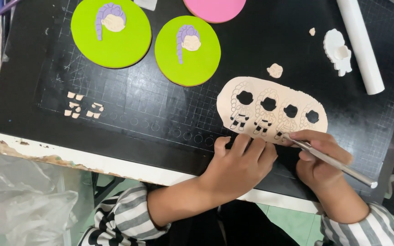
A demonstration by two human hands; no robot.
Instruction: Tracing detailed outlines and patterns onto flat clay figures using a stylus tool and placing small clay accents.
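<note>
Right hand (318, 159) grips a metal tool (329, 160) at the half-cut dough sheet (272, 109), left hand (242, 161) pressing flat beside it; four heads are already out, bodies remain.

A single head camera is looking steeply down from close above, facing the black mat (128, 114) and table edge (69, 157), taking in both forearms.

2 bare hands, left hand (240, 166), right hand (318, 161); grey-and-white striped sleeves (128, 218)
</note>
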